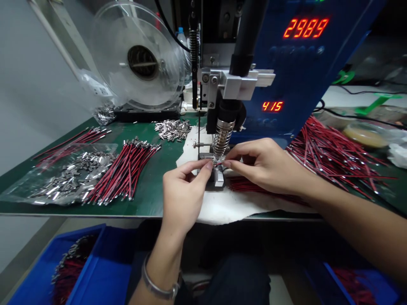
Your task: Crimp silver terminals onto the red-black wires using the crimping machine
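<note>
Under the soldering head (222, 135) of a bench machine, my two hands meet at a small metal fixture (218, 178). My left hand (184, 195) pinches thumb and forefinger together at the fixture's left side; what lies between those fingertips is too small to make out. From the right, my right hand (263, 165) pinches the end of a thin red-and-black wire, most of it hidden by the fingers. More red-and-black wires (248, 185) lie beneath my right hand on a white sheet (222, 207).
On the green table (149, 169) lie a wire bundle (124, 169), a bag of metal connectors (76, 173) and a loose connector pile (173, 129). A large wire pile (330, 152) sits right of the blue machine housing (286, 76). A clear reel (140, 59) stands behind; blue bins (104, 262) are below.
</note>
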Demonstrator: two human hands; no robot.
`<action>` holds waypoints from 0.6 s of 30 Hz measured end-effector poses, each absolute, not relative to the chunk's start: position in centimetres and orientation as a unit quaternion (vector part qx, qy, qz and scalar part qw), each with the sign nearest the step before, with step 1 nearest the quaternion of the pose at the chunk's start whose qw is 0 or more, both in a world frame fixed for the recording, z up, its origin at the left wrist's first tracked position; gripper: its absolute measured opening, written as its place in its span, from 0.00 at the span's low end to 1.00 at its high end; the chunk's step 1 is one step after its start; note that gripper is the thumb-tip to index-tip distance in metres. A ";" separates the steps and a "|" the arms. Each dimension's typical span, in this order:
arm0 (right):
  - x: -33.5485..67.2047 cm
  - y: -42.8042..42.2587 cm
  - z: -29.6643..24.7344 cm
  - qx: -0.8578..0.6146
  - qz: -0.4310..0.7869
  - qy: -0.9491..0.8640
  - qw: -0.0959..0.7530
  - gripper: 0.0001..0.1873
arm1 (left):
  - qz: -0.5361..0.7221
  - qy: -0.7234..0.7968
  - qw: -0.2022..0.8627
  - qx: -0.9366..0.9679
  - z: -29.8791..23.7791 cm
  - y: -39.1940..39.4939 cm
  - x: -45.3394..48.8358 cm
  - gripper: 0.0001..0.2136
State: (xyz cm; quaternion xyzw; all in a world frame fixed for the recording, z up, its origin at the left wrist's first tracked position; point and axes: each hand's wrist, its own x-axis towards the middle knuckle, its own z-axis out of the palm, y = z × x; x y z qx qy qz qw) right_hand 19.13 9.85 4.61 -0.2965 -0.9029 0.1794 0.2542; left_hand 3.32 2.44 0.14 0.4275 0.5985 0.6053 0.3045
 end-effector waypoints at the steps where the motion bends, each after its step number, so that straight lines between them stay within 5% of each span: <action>1: 19.1 9.8 4.6 -0.297 0.181 -0.902 0.255 0.08 | 0.606 0.598 0.306 0.427 0.2 2.4 3.3 0.09; 18: 19.1 9.6 4.6 -0.286 0.176 -0.902 0.272 0.07 | 0.604 0.600 0.308 0.425 0.3 2.3 3.3 0.09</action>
